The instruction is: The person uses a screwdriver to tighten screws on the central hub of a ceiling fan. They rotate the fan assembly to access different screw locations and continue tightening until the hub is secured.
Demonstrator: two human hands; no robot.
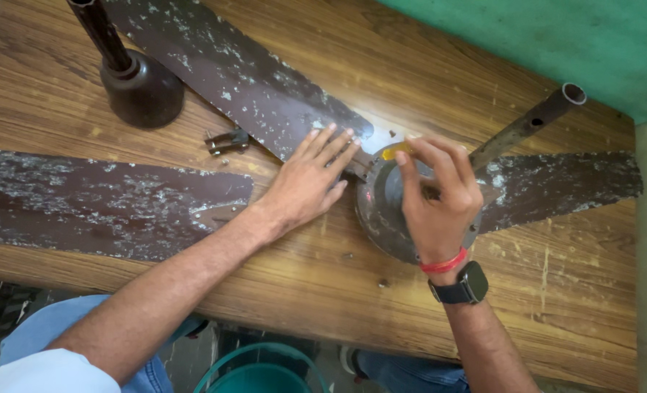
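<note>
Two hands work: left hand (pixel 310 182) flat, fingers spread, pressing a fan blade (pixel 243 73); right hand (pixel 438 196) pinches over the motor housing (pixel 378 211), on a wooden table (pixel 323 291) by a green wall (pixel 556 44).

The only screen in view is the smartwatch (pixel 471 282) on the right wrist: a small, dark, rounded-square face on a black band, turned partly away, its display dark. It sits just below a red thread bracelet (pixel 443 263). No packages, labels or signs show anywhere else.
</note>
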